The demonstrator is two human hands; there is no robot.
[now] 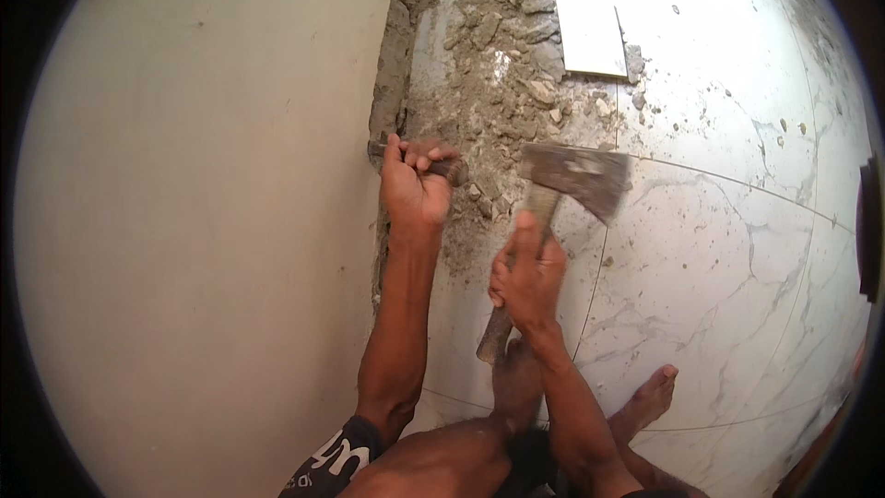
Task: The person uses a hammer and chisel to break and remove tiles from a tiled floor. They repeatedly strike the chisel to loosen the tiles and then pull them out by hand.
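Observation:
My left hand (418,183) grips a metal chisel (453,169) that lies roughly level, its far end against the bottom of the wall. The tip meets the end of a rough chipped strip (390,69) where the plaster is gone; the exact contact is partly hidden by my fingers. In my right hand (532,270) is a hatchet (577,173) by its wooden handle. The hatchet head is slightly blurred, with its blunt back facing the chisel and its blade to the right. A gap separates the two tools.
A smooth cream wall (207,221) fills the left side. Broken mortar rubble (505,83) lies along its foot. On the marbled floor tiles (698,242) sits a loose white tile piece (591,31). My bare feet (650,394) are below my hands. A dark object (869,228) stands at the right edge.

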